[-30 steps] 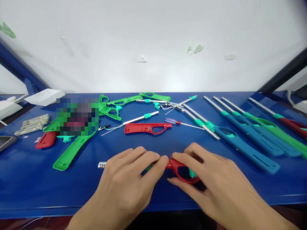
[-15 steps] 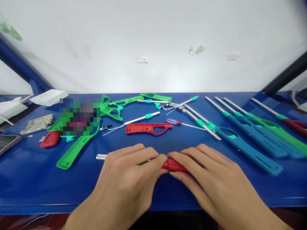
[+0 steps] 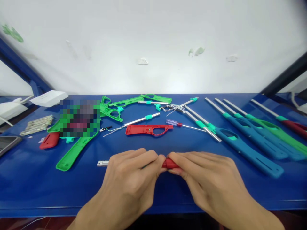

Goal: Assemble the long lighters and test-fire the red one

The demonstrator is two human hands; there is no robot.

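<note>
Both hands meet at the front middle of the blue table, closed on a red lighter (image 3: 170,164) of the long-nosed kind. My left hand (image 3: 134,172) wraps its front part, and the metal nozzle (image 3: 102,163) sticks out to the left. My right hand (image 3: 206,175) pinches the red handle just right of a seam; most of the handle is hidden under the fingers. Just behind the hands lies an open red handle half (image 3: 136,129), inner side up. Beside it rests a screwdriver (image 3: 174,122) with a clear handle.
Blue lighters (image 3: 249,153), a green one (image 3: 275,129) and a dark red one (image 3: 294,125) lie at right. Green handle halves (image 3: 74,151), a red piece (image 3: 50,140) and metal tubes with wires (image 3: 141,118) spread behind. A phone (image 3: 9,143) sits at the left edge.
My right hand has slid left along the red handle, closer to my left hand, and its wrist has turned. Less of the red shows between the hands.
</note>
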